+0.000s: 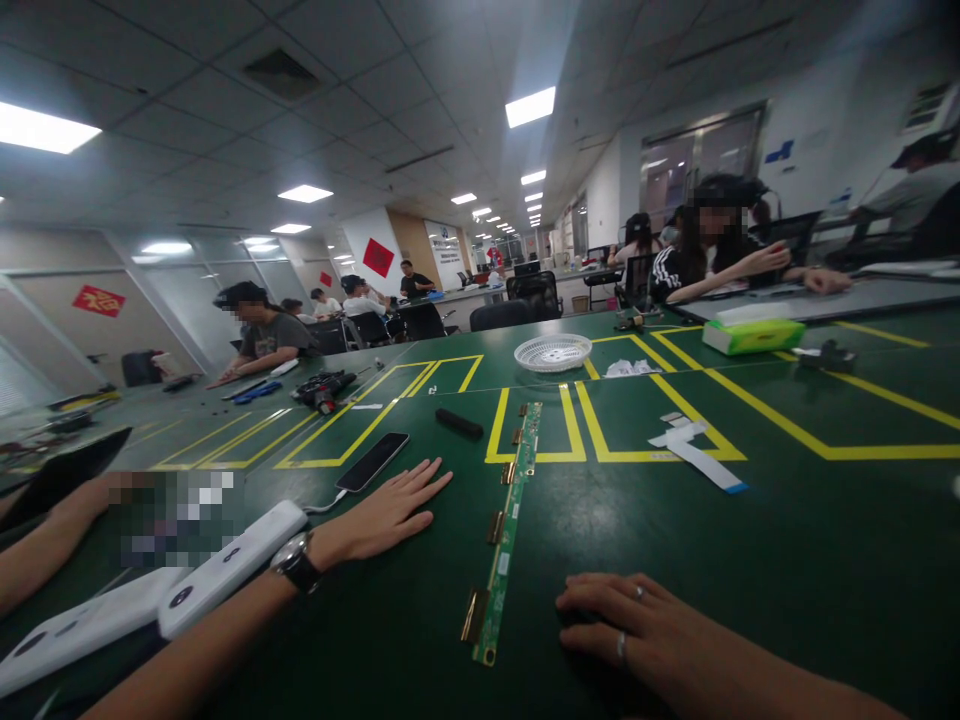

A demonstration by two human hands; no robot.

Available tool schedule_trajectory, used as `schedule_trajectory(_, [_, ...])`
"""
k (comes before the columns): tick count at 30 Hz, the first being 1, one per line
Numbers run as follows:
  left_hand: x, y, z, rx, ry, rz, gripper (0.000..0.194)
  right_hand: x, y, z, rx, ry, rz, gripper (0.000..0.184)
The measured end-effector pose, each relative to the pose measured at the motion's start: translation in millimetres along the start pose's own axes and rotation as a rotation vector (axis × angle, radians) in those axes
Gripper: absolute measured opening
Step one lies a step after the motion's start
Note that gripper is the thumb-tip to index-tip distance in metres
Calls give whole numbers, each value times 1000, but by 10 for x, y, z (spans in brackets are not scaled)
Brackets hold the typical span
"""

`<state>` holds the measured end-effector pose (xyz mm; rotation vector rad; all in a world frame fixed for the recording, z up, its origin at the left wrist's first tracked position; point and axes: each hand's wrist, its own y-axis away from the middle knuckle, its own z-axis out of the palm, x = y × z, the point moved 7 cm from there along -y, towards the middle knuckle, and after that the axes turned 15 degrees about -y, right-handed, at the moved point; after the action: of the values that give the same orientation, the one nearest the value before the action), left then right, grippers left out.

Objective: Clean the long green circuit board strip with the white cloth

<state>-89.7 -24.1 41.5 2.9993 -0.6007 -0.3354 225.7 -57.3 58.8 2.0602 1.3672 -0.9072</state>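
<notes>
**Caution: Sideways Contact**

Left hand [386, 513]: fingers spread wide, flat on the worktop [592, 520], nothing visibly gripped. Right hand [641, 630]: fingers curled; cannot tell whether they hold anything. The circuit strip [509, 535] lies between the hands, apart from both. A rightward sweep of the left hand could crease the gold flaps [473, 615]; snagging the white cable [325, 505] could drag the phone [373, 461]. Count: one strip, five flaps, one cable, one phone, one black bar [458, 422], one white basket [555, 366].

Green circuit strip [501, 590], copper-brown tabs [472, 615]; dark-green table [420, 630], yellow tape outlines [630, 457]; white basket [551, 368].
</notes>
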Motion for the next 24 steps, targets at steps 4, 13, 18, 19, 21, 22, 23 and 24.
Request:
schedule_trajectory(4, [-6, 37, 19, -45, 15, -15, 57, -27, -4, -23, 15, -17, -8, 59])
schedule_trajectory(13, [-11, 75, -1, -28, 28, 5, 56, -19, 1, -14, -5, -5, 35, 60])
schedule_trajectory(18, [-22, 83, 25, -46, 43, -9, 59, -23, -47, -14, -15, -9, 42, 62])
schedule_trajectory(19, [-24, 82, 28, -55, 45, -14, 60, -23, -48, -17, -12, -6, 45, 62])
schedule_trajectory(21, [-32, 82, 37, -85, 50, -29, 60, -23, -38, -20, -10, -3, 51, 62])
schedule_trajectory(22, [-37, 83, 42, -103, 52, -34, 60, -24, -28, -22, -7, -4, 52, 62])
schedule_trajectory(23, [-44, 85, 44, -117, 52, -37, 59, -25, -18, -24, -6, -9, 51, 62])
schedule_trajectory(24, [-52, 86, 44, -124, 49, -38, 58, -25, -9, -28, -1, -12, 49, 62])
